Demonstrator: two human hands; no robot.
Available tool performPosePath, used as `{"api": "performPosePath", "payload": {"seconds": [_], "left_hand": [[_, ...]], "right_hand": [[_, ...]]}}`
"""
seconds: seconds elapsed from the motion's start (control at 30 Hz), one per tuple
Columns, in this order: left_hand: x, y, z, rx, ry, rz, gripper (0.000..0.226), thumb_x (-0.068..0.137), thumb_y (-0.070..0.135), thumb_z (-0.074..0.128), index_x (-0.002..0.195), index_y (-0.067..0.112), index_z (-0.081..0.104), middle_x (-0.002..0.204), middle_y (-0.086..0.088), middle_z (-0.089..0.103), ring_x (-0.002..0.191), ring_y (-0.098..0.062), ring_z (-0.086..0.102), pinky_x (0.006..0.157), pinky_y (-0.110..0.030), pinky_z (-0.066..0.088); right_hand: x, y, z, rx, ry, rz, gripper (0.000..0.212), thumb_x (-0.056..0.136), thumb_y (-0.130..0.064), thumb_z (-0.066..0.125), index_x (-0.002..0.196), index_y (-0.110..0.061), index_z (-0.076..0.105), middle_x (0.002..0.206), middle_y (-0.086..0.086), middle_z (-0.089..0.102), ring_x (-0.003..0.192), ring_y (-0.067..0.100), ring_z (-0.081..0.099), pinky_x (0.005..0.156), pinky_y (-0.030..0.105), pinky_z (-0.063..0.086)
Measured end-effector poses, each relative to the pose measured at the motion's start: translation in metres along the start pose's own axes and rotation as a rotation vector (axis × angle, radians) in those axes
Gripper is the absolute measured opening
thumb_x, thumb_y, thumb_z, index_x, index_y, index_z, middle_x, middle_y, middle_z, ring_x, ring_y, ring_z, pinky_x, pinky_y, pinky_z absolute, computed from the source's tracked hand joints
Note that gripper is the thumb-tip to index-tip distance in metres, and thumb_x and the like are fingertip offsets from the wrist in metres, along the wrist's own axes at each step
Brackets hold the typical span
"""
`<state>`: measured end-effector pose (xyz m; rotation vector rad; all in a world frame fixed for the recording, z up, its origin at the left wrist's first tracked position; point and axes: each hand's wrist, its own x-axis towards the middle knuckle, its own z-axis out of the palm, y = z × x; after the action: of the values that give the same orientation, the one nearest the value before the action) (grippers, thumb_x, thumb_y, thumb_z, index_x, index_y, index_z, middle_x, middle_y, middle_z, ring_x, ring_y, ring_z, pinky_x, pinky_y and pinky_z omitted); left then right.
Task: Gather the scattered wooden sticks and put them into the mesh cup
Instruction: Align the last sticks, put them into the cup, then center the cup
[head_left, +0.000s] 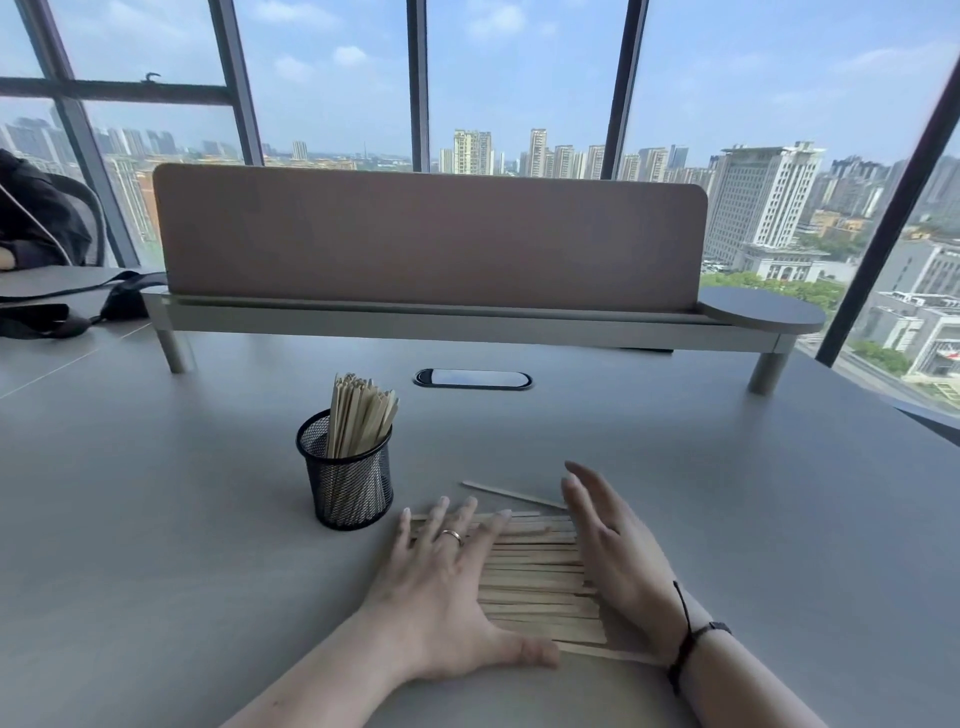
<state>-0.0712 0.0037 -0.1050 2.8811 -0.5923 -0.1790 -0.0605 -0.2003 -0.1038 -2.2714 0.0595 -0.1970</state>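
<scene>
Grey matte desk (156, 519), smooth, wide bare surface left and right of the work, far side bounded by a raised shelf (467, 319) on round legs with a brown divider panel (431, 234). Black wire mesh cup (347, 473) upright, already bristling with flat pale sticks. Loose wooden sticks (540, 571) in a rough sideways layer just right of the cup, one stray stick (511, 493) beyond. Left hand (447, 582) flat, fingers spread, pressing on the layer; right hand (618, 556) on edge against its right end, fingers straight.
</scene>
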Motion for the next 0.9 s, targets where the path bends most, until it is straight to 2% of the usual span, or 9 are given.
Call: {"api": "performPosePath", "payload": {"seconds": [0.1, 0.17, 0.3, 0.4, 0.47, 0.6, 0.67, 0.77, 0.9], "left_hand": [[0.0, 0.0, 0.001, -0.018, 0.038, 0.008, 0.128, 0.051, 0.103, 0.04, 0.156, 0.041, 0.001, 0.168, 0.008, -0.001, 0.153, -0.013, -0.012, 0.123, -0.049, -0.009], [0.0, -0.002, 0.002, -0.03, 0.044, 0.019, 0.126, 0.054, 0.102, 0.041, 0.157, 0.039, 0.002, 0.168, 0.009, 0.002, 0.153, -0.011, -0.009, 0.123, -0.047, -0.008], [0.001, -0.005, 0.004, -0.035, 0.059, 0.048, 0.122, 0.059, 0.1, 0.04, 0.157, 0.037, 0.004, 0.168, 0.01, 0.003, 0.152, -0.007, -0.008, 0.124, -0.044, -0.006], [0.0, -0.007, 0.004, -0.031, 0.054, 0.05, 0.121, 0.059, 0.1, 0.04, 0.157, 0.039, 0.001, 0.168, 0.008, -0.004, 0.152, -0.01, -0.013, 0.124, -0.045, -0.006], [0.0, -0.007, 0.003, -0.021, 0.041, 0.051, 0.124, 0.056, 0.102, 0.039, 0.156, 0.042, -0.003, 0.167, 0.007, -0.015, 0.151, -0.014, -0.021, 0.123, -0.049, -0.008], [0.001, -0.008, 0.003, -0.009, -0.005, 0.041, 0.132, 0.048, 0.106, 0.038, 0.155, 0.044, -0.008, 0.167, 0.008, -0.012, 0.15, -0.015, -0.024, 0.121, -0.051, -0.011], [0.001, -0.009, 0.004, -0.004, -0.003, 0.041, 0.132, 0.048, 0.106, 0.038, 0.156, 0.042, -0.005, 0.168, 0.009, -0.007, 0.152, -0.014, -0.019, 0.122, -0.05, -0.01], [0.001, -0.009, 0.004, 0.005, 0.003, 0.034, 0.13, 0.051, 0.105, 0.036, 0.156, 0.04, -0.003, 0.167, 0.012, -0.004, 0.152, -0.012, -0.015, 0.123, -0.048, -0.01], [0.001, -0.013, 0.005, -0.009, 0.024, 0.032, 0.123, 0.056, 0.104, 0.031, 0.156, 0.039, 0.002, 0.167, 0.013, 0.003, 0.152, -0.009, -0.01, 0.123, -0.046, -0.008]], "right_hand": [[0.0, -0.003, 0.01, -0.4, -0.225, -0.144, 0.062, 0.09, -0.074, 0.015, 0.146, -0.051, 0.028, 0.157, -0.027, 0.023, 0.149, 0.002, 0.009, 0.12, 0.034, 0.005], [0.001, -0.005, 0.011, -0.485, -0.262, -0.204, 0.061, 0.091, -0.073, 0.013, 0.144, -0.05, 0.033, 0.156, -0.03, 0.023, 0.146, -0.004, 0.008, 0.117, 0.032, 0.005], [0.001, -0.004, 0.004, -0.384, -0.218, -0.241, 0.057, 0.093, -0.067, 0.021, 0.136, -0.043, 0.049, 0.141, -0.031, 0.045, 0.133, -0.013, 0.027, 0.105, 0.018, 0.016], [0.0, -0.002, 0.002, -0.32, -0.205, -0.243, 0.06, 0.087, -0.073, 0.027, 0.13, -0.04, 0.054, 0.125, -0.03, 0.055, 0.113, -0.015, 0.039, 0.106, 0.02, 0.025], [-0.001, -0.002, 0.002, -0.317, -0.202, -0.262, 0.052, 0.088, -0.07, 0.036, 0.126, -0.041, 0.055, 0.117, -0.03, 0.057, 0.103, -0.017, 0.04, 0.103, 0.02, 0.03], [-0.004, -0.003, -0.001, -0.271, -0.25, -0.267, 0.043, 0.09, -0.065, 0.045, 0.127, -0.043, 0.054, 0.112, -0.031, 0.058, 0.109, -0.004, 0.044, 0.1, 0.022, 0.036], [-0.005, -0.003, -0.002, -0.228, -0.262, -0.239, 0.043, 0.091, -0.063, 0.047, 0.128, -0.043, 0.053, 0.107, -0.034, 0.057, 0.112, -0.005, 0.046, 0.1, 0.022, 0.039], [-0.004, 0.001, -0.004, -0.045, -0.199, -0.148, 0.042, 0.092, -0.061, 0.05, 0.129, -0.042, 0.055, 0.117, -0.026, 0.063, 0.113, -0.009, 0.054, 0.097, 0.016, 0.042], [-0.003, 0.012, -0.013, 0.039, -0.08, -0.037, 0.057, 0.079, -0.078, 0.044, 0.125, -0.046, 0.055, 0.124, -0.019, 0.064, 0.116, -0.002, 0.057, 0.102, 0.029, 0.045]]}}
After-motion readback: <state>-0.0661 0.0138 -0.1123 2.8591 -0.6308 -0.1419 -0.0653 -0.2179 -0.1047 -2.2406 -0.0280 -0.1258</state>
